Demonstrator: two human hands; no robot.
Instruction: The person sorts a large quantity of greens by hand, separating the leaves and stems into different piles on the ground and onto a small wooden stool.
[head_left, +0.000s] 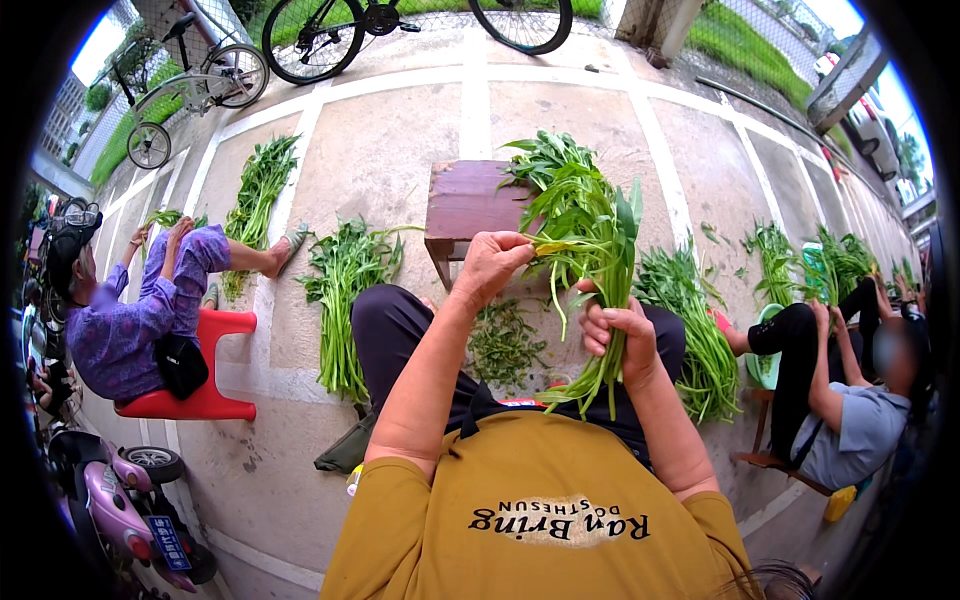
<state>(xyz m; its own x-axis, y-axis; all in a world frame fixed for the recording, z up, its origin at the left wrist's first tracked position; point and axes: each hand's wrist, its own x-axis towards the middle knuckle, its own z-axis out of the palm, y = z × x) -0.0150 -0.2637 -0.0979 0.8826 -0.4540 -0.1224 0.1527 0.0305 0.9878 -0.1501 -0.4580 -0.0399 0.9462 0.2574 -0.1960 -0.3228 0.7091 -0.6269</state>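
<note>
My right hand (622, 338) is closed round the stems of a bunch of water spinach (590, 225), its leafy end pointing away from me and the stem ends hanging over my lap. With fingertips pinched, my left hand (492, 265) grips a yellowed leaf (545, 243) at the bunch's left side. Just beyond stands a low dark-red wooden stool (465, 205), partly covered by the leaves. On the ground between my knees lies a pile of loose leaves (505, 343). Long-stemmed water spinach also lies beside my left knee (345, 290) and my right knee (690, 330).
At left a person in purple sits on a red plastic stool (220, 365), handling greens. Another person in grey sits at right near a pale green basin (768, 350). Bicycles (315, 35) stand at the back, and a pink scooter (120, 500) at the lower left.
</note>
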